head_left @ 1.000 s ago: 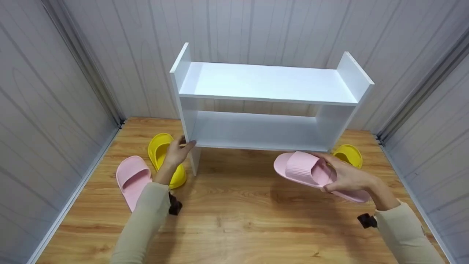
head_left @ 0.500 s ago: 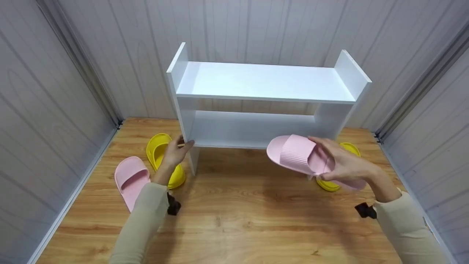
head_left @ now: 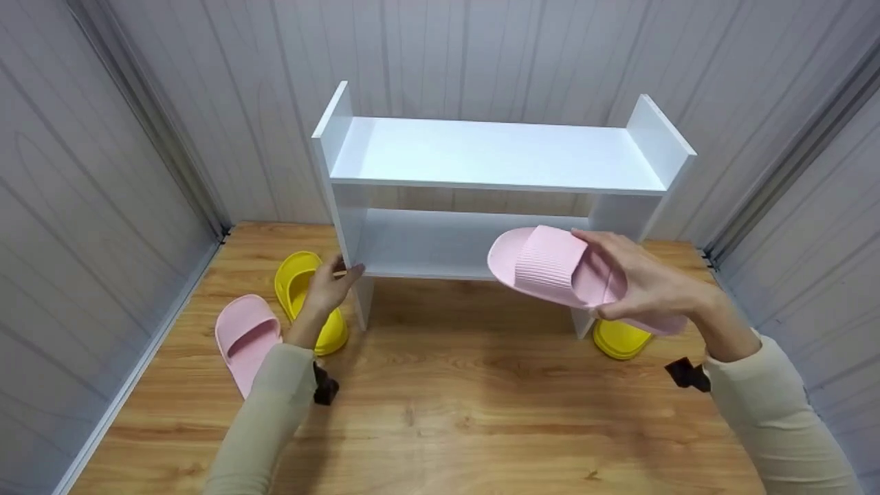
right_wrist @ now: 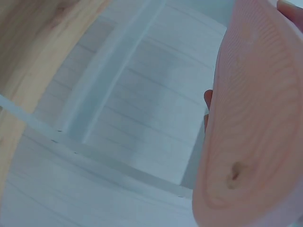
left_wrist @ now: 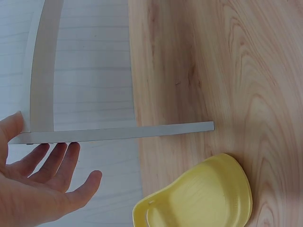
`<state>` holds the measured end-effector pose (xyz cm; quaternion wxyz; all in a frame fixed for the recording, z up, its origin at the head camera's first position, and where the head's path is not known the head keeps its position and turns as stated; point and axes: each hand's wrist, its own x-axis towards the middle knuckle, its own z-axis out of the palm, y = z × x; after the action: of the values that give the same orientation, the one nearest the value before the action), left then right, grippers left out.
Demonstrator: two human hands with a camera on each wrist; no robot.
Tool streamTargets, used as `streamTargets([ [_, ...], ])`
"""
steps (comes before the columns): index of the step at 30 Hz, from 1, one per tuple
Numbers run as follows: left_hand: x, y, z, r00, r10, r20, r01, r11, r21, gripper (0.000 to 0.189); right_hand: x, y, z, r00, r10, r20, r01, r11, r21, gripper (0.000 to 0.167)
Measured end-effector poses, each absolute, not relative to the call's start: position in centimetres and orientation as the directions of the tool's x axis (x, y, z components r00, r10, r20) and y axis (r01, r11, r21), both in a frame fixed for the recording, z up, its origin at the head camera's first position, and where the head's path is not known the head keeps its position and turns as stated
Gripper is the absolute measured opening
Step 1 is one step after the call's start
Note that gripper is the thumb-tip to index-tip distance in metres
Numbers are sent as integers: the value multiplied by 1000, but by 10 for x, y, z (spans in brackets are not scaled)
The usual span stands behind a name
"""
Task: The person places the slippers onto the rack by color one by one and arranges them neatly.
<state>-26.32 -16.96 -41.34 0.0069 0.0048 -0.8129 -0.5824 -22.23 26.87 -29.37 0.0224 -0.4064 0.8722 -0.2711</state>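
A white two-tier shelf point(head_left: 495, 155) stands on the floor before the back wall. My left hand point(head_left: 328, 289) grips the front edge of its left side panel at the lower tier; in the left wrist view the thumb lies on one side of the panel point(left_wrist: 113, 134) and the fingertips on the other. My right hand point(head_left: 650, 282) holds a pink slipper point(head_left: 550, 265) across its heel end, in front of the lower tier's right part, with the toe toward the left. The right wrist view shows the slipper's sole point(right_wrist: 255, 109), with a dark mark near one end.
Left of the shelf, a yellow clog point(head_left: 333, 333) lies partly behind my left hand, and a second pink slipper point(head_left: 247, 333) lies beside it. Another yellow shoe point(head_left: 619, 338) is on the floor at right, partly hidden by the held slipper. Panelled walls point(head_left: 811, 275) enclose the wooden floor.
My right hand has raised the pink slipper from below the lower tier to its level, shifting slightly left. My left hand keeps its grip on the side panel.
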Motion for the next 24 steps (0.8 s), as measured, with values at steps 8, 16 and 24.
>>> streamTargets([
  [8, -264, -169, -414, -1000, -3, 25, 23, 314, 949, 49, -222, 261, -273, -660, -725, 197, -710, 516, -480, 93],
  [16, -263, -169, -414, -999, -14, 43, 36, 319, 947, 47, -220, 253, -252, -661, -720, 211, -716, 520, -466, 95],
  [24, -264, -169, -414, -1000, -22, 13, 5, 327, 945, 48, -223, 247, -232, -697, -674, 245, -696, 553, -458, 95],
])
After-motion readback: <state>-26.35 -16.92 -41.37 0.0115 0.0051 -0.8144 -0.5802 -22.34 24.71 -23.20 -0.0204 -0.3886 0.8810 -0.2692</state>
